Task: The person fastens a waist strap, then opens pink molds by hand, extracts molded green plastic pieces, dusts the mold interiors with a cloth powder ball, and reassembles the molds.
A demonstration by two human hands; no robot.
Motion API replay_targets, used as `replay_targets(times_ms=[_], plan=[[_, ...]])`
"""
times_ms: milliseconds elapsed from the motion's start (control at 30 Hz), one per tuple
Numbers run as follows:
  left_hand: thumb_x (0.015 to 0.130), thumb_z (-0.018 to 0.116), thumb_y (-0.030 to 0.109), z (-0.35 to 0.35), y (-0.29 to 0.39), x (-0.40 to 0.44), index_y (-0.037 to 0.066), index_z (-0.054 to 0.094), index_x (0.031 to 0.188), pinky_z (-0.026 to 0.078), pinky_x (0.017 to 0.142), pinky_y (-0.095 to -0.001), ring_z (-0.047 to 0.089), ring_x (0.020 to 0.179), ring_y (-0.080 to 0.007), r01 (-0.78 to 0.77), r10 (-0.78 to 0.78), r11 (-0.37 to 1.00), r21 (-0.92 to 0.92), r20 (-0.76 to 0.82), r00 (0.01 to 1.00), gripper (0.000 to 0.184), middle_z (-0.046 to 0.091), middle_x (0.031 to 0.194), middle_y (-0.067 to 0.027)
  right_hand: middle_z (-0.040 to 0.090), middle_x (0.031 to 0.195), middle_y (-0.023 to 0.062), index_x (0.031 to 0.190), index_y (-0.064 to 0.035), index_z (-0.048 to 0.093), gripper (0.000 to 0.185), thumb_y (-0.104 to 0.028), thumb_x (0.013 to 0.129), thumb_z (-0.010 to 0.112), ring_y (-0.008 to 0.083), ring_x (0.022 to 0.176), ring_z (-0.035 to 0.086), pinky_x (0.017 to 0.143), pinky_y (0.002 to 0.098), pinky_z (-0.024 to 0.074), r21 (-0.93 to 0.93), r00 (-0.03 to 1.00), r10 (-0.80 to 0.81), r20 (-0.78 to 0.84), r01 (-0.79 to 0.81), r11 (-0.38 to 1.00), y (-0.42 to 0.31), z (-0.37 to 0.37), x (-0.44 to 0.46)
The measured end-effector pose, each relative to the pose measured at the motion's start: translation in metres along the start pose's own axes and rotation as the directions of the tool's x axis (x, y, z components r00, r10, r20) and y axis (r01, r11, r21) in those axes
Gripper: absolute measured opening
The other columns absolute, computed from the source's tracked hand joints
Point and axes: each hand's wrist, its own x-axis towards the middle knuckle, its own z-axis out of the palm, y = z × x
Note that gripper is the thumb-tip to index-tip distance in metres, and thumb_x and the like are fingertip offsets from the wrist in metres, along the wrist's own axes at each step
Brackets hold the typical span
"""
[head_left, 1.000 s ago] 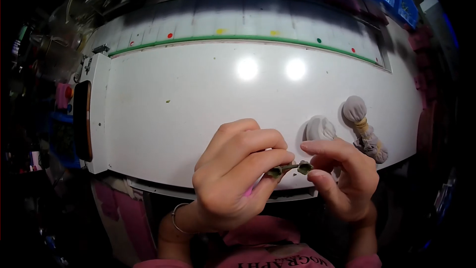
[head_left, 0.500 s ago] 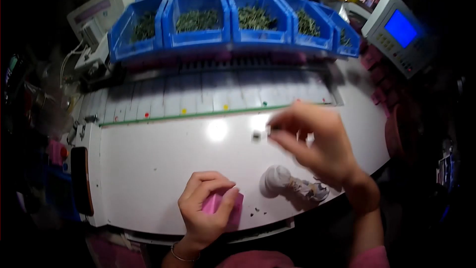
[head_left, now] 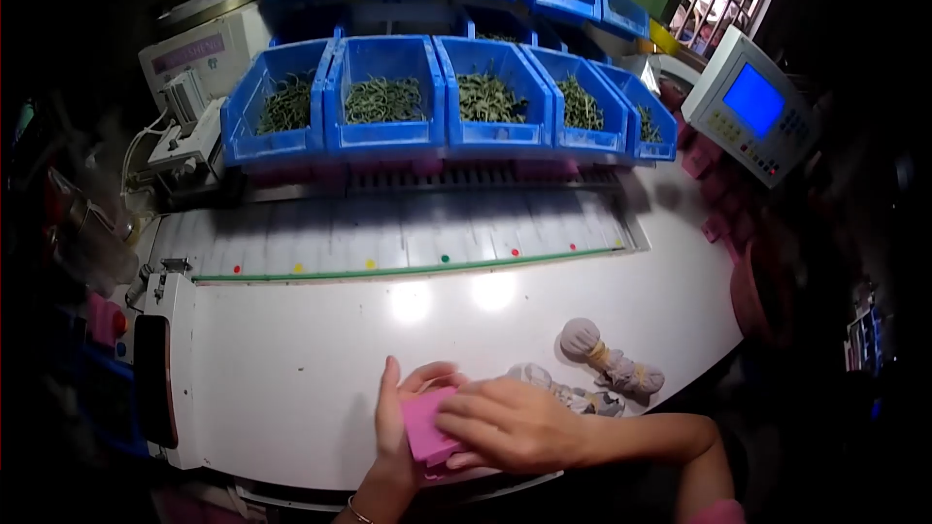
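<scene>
A small pink box (head_left: pixel 427 427) sits tilted in my left hand (head_left: pixel 393 422), whose palm and fingers cup it from the left and behind. My right hand (head_left: pixel 524 424) reaches across from the right, its fingers laid over the top of the box and slightly blurred. Whatever lies under those fingers is hidden. Two cloth-wrapped bundles with rounded heads and tied handles rest right of my hands. The farther bundle (head_left: pixel 614 361) shows fully; the nearer bundle (head_left: pixel 539 376) is partly covered by my right hand and forearm.
Blue bins (head_left: pixel 383 141) with dried green leafy material stand in rows at the back. Before them runs a panel strip (head_left: pixel 408 233) with coloured dots. A control unit (head_left: pixel 752 102) with a lit blue screen is at right. A dark phone-like slab (head_left: pixel 153 381) lies left.
My right hand has come down and left from above the white surface onto the pink box. My left hand has opened somewhat around it. The view has tilted up, showing more bins.
</scene>
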Motion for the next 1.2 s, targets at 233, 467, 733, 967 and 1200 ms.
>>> replay_targets(times_ms=[233, 467, 733, 967, 1200], plan=[[0.075, 0.025, 0.079, 0.042, 0.008, -0.049, 0.011, -0.008, 0.146, 0.053, 0.067, -0.0329, 0.059, 0.084, -0.0210, -0.232, -0.001, 0.876, 0.423, 0.482, 0.876, 0.103, 0.054, 0.113, -0.0188, 0.056, 0.073, 0.0040, 0.085, -0.0007, 0.058, 0.042, -0.029, 0.100, 0.032, 0.0107, 0.064, 0.051, 0.060, 0.0231, 0.0429, 0.830, 0.796, 0.531, 0.292, -0.486, 0.272, 0.015, -0.012, -0.010], [0.082, 0.039, 0.069, 0.033, -0.012, -0.049, 0.007, 0.020, 0.133, 0.052, 0.061, -0.0292, 0.058, 0.078, -0.0185, -0.186, -0.064, 0.901, 0.392, 0.545, 0.836, 0.082, 0.050, 0.104, -0.0179, 0.062, 0.082, 0.0108, 0.098, 0.0003, 0.060, 0.049, -0.037, 0.100, 0.028, 0.0164, 0.075, 0.060, 0.070, 0.0291, 0.0480, 0.755, 0.569, 0.647, 0.506, -0.656, -0.014, 0.012, -0.001, -0.025], [0.093, 0.033, 0.057, 0.017, -0.020, -0.018, 0.004, 0.023, 0.132, 0.051, 0.060, -0.0279, 0.058, 0.069, -0.0178, -0.329, 0.106, 0.876, 0.352, 0.527, 0.843, 0.067, 0.053, 0.091, -0.0153, 0.045, 0.124, 0.0208, 0.140, -0.0005, 0.024, 0.083, 0.004, 0.066, 0.061, 0.0360, 0.105, 0.048, 0.089, 0.0413, 0.0395, -0.406, 0.772, 0.602, 0.206, -0.492, 0.770, 0.001, -0.017, -0.103], [0.094, 0.032, 0.055, 0.016, -0.031, -0.006, 0.004, 0.028, 0.132, 0.050, 0.061, -0.0264, 0.056, 0.072, -0.0148, -0.557, 0.270, 0.661, 0.503, 0.533, 0.802, 0.064, 0.053, 0.097, -0.0125, 0.045, 0.132, 0.0201, 0.130, -0.0006, 0.047, 0.067, 0.010, 0.064, 0.055, 0.0295, 0.092, 0.054, 0.080, 0.0333, 0.0403, -0.295, 0.923, 0.354, -0.153, -0.385, 0.875, -0.026, -0.020, -0.071], [0.096, 0.031, 0.050, 0.016, -0.022, -0.017, 0.002, 0.034, 0.131, 0.043, 0.082, -0.0263, 0.051, 0.090, -0.0130, -0.476, 0.204, 0.711, 0.517, 0.497, 0.844, 0.059, 0.051, 0.105, -0.0092, 0.047, 0.134, 0.0163, 0.130, -0.0064, 0.049, 0.066, 0.007, 0.066, 0.055, 0.0221, 0.093, 0.056, 0.081, 0.0318, 0.0396, -0.208, 0.914, 0.404, -0.047, -0.405, 0.891, -0.020, -0.029, -0.070]])
